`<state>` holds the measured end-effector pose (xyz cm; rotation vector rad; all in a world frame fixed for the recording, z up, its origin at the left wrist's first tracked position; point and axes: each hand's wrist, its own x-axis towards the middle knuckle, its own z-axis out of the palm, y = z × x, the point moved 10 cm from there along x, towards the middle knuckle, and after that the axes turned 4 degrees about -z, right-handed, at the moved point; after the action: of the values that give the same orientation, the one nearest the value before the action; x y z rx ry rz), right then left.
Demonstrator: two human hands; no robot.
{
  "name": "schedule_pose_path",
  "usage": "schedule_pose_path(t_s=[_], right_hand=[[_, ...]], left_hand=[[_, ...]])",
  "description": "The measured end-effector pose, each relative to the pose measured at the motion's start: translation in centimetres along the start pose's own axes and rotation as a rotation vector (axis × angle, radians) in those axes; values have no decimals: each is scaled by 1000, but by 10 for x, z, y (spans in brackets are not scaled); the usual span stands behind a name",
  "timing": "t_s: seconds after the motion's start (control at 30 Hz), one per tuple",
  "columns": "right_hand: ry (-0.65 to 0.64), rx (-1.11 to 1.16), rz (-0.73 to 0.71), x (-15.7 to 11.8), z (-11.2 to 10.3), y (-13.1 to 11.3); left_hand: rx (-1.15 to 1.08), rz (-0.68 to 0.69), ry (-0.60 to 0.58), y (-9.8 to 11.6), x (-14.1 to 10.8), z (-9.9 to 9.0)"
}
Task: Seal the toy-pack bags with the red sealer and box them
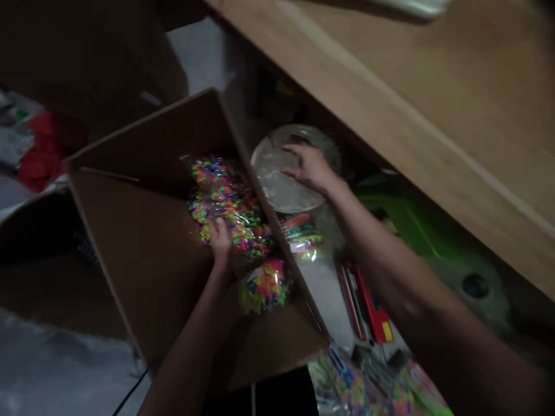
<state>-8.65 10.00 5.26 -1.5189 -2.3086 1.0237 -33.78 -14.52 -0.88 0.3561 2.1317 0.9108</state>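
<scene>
An open cardboard box point(143, 242) stands left of centre. Inside it, my left hand point(221, 240) grips the near edge of a clear bag of small multicoloured pieces point(234, 208). Below that lies a smaller bag of bright pieces point(264, 286), also in the box. Beyond the box's right wall, my right hand point(310, 167) hovers above a round pale lid or tray point(281, 179), its fingers apart and nothing between them. A packet of colourful items point(302, 234) rests just under the round thing.
A wooden tabletop point(433, 115) crosses the upper right. Beneath it are a green tray point(411, 222) and a red box point(377, 312). Several colourful packets point(359, 381) lie at the bottom. Red cloth or plastic point(43, 150) is at far left.
</scene>
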Motion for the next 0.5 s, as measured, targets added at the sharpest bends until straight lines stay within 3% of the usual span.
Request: schedule_pose_path(t_s=[0.07,0.13,0.2,0.27,0.33,0.4,0.43,0.5], right_hand=[[136,104,-36,-55,-9,-17],[242,215,36,-124,-6,-18],[339,335,207,-208,12,-4],[462,437,444,-308,42,15],[572,485,731,-420,87,29],[538,482,1070,-530,148,30],[467,487,1216,-580,181,24],[338,538,1397,-659,240,2]], left_hand=[[56,83,81,22,-16,-21],[96,304,115,64,-47,-34],[111,606,52,116,-100,-36],[142,851,-66,158,-166,-29],[133,994,-276,183,-236,-16],[173,1055,-566,184,-305,9],[243,1056,-756,174,-338,27],[416,951,-1168,131,-399,64]])
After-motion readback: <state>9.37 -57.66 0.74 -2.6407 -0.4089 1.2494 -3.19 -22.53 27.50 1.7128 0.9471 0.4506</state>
